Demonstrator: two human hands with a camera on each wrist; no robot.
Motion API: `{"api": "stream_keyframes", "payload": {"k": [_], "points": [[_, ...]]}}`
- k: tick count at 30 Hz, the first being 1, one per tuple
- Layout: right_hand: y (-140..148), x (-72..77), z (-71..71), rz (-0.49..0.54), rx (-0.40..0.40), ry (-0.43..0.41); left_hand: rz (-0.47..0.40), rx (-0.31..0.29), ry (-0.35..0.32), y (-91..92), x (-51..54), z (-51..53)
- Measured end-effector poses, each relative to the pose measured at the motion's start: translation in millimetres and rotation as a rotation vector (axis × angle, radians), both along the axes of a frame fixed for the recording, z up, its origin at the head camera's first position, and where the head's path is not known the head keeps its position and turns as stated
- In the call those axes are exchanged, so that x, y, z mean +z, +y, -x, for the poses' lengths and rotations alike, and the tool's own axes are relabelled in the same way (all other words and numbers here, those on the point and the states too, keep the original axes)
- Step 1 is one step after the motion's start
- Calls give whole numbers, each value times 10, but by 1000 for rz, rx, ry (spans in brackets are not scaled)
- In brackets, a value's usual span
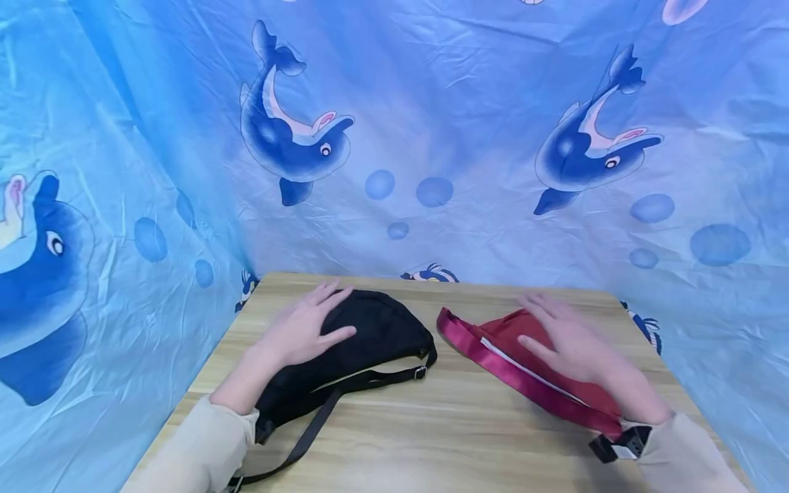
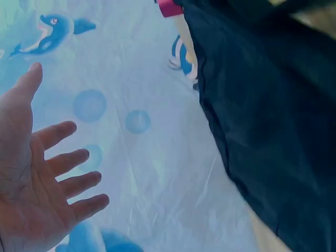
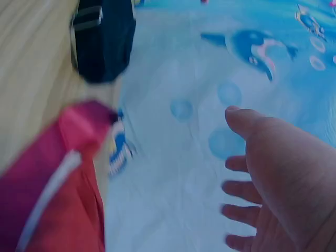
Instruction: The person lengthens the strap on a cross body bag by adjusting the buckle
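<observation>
Tabletop, left hand and right hand hovering, fingers spread

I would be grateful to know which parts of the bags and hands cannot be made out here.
- Head view: part of the black bag is hidden behind the left hand.
- Head view: part of the red bag is hidden behind the right hand, itself blurred.
- Left wrist view: the black bag runs off the right edge.
- Right wrist view: the red bag runs off the left and bottom edges.
</observation>
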State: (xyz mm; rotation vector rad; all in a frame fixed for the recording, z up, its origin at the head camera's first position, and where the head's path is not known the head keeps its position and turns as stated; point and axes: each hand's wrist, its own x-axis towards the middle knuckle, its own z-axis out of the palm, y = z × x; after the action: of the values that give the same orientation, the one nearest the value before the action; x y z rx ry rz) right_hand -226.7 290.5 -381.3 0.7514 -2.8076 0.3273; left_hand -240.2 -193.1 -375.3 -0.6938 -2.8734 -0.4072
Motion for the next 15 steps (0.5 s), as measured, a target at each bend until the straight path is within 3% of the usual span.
{"api": "stream_keyframes", "payload": {"k": [3, 8, 12, 15], "points": [[-356, -152, 99, 27, 111, -2, 23, -22, -9, 169, -136, -14], [-1041, -660, 333, 51, 344, -92, 19, -99, -63, 550, -450, -38], [-1354, -1043, 506, 75, 421, -108, -18, -144, -72, 821, -690, -68], [-1431, -1151, 601, 172, 450, -101, -33, -148, -13, 965, -817, -83]]}}
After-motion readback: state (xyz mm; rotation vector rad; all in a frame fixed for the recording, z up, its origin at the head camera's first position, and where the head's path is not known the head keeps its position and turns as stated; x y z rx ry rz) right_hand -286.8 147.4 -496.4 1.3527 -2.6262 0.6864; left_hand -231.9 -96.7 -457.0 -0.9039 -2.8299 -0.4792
